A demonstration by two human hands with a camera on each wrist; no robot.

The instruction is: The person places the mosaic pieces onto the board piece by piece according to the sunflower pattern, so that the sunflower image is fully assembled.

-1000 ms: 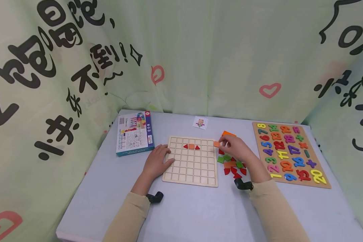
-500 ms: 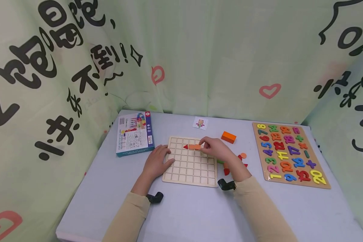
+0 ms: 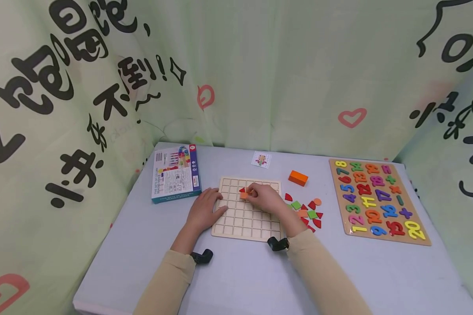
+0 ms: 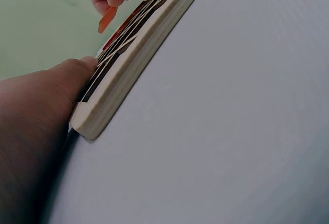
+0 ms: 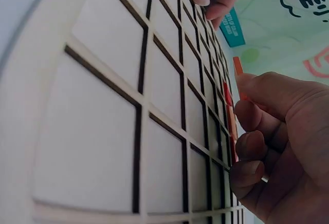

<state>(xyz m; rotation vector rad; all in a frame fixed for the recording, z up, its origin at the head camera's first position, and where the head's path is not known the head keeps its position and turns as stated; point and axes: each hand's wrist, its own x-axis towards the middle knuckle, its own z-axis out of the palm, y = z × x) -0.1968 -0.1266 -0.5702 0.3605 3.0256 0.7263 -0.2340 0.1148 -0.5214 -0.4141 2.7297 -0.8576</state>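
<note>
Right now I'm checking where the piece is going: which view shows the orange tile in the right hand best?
Head view: orange tile sits at the right hand fingertips over the grid board. Both wrist views show it only edge-on.

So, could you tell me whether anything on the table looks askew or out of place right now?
Only one thing: the orange tile pinched by the right hand is tilted on edge above the grid board, not seated in a cell. The left hand rests on the board's left edge. The loose pieces beside it lie scattered but flat.
</note>
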